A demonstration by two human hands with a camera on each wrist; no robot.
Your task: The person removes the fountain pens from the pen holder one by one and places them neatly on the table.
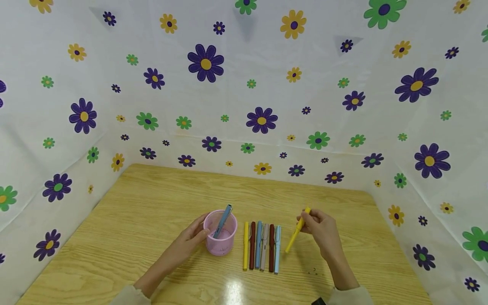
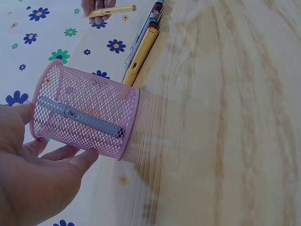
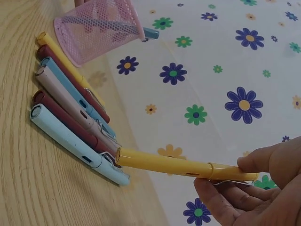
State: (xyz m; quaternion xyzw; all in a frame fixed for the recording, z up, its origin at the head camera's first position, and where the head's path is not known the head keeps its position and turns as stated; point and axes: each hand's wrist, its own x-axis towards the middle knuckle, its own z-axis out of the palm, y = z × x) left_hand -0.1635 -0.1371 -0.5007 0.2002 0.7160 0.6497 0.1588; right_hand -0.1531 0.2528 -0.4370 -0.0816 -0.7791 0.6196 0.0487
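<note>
My left hand [image 1: 192, 237] holds a pink mesh pen cup [image 2: 89, 108] round its side, thumb at the rim and fingers along the wall. The cup stands upright on the table. One blue-grey pen [image 1: 223, 221] leans inside it, its top above the rim. In my right hand [image 1: 322, 231], thumb and fingers pinch a yellow pen [image 3: 164, 162] by its clip end. That pen slants, lower end toward the table, to the right of a row of pens. From left the row has a yellow pen [image 1: 245, 245], then dark red, blue, greyish-pink, dark red and light blue [image 1: 277, 250] ones.
The wooden table [image 1: 160, 199] meets a white sheet [image 1: 236, 97] with printed flowers at the back and both sides. Small dark specks [image 1: 314, 271] lie on the table below my right hand. A black object [image 1: 318, 301] shows at the bottom edge.
</note>
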